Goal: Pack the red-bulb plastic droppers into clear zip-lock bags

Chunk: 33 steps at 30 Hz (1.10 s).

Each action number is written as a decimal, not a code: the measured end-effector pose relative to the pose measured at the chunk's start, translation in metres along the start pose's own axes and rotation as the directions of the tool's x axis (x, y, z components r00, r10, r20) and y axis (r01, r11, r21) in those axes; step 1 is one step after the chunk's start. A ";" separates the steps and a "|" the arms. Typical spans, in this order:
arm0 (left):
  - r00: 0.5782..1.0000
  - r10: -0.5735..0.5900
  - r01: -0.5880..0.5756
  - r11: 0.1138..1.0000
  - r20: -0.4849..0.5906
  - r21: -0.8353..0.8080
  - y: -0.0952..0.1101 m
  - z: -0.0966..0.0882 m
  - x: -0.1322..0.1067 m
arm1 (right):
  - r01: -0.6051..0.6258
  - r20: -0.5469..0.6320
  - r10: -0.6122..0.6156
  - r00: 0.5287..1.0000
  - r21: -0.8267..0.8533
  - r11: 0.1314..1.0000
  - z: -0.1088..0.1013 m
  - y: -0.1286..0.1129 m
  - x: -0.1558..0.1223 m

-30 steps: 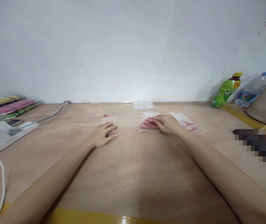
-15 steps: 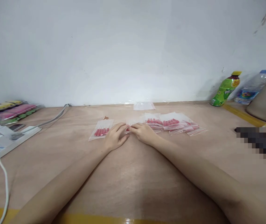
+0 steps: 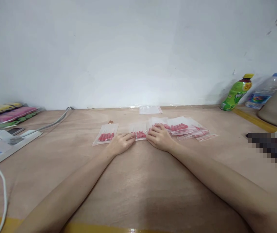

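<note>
A small clear zip bag [image 3: 138, 127] of red, short stick-like pieces lies flat in the middle of the table. My left hand [image 3: 121, 143] is at its lower left corner, with fingers together and closed on the edge; the thumb is hidden. Just to the right, my right hand [image 3: 159, 138] rests palm down with fingers slightly apart, partly covering another bag [image 3: 153, 122] with red pieces. Left of my left hand lies a separate bag [image 3: 106, 132] holding a row of the same pieces. Overlapping filled bags [image 3: 182, 126] spread out beyond my right hand.
Against the wall lies a flat bag [image 3: 150, 110]. A power strip [image 3: 28, 137] with cables and packs of coloured pieces [image 3: 17, 115] occupy the left. A green bottle [image 3: 236, 94], a clear bottle [image 3: 262, 94] and a beige container [image 3: 276, 106] stand at the right.
My right hand has moved right, away from my left hand, and its fingers have spread. The middle bag's red pieces now show between my hands. My left hand has shifted slightly down.
</note>
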<state>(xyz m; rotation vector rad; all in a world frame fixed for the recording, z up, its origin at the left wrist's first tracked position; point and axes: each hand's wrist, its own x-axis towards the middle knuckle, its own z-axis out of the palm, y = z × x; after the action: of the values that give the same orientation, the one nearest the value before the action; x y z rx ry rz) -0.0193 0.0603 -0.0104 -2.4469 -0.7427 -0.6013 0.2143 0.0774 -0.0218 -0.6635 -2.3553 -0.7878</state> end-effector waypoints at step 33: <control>0.995 0.094 -0.093 0.995 -0.015 0.042 0.006 0.012 0.020 | -0.040 0.012 0.039 0.999 0.075 0.996 -0.003 -0.006 0.005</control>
<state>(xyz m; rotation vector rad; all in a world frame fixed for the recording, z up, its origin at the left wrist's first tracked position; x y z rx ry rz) 0.0026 0.0709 -0.0106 -2.4209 -0.6239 -0.5640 0.2081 0.0727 -0.0183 -0.6817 -2.3612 -0.6762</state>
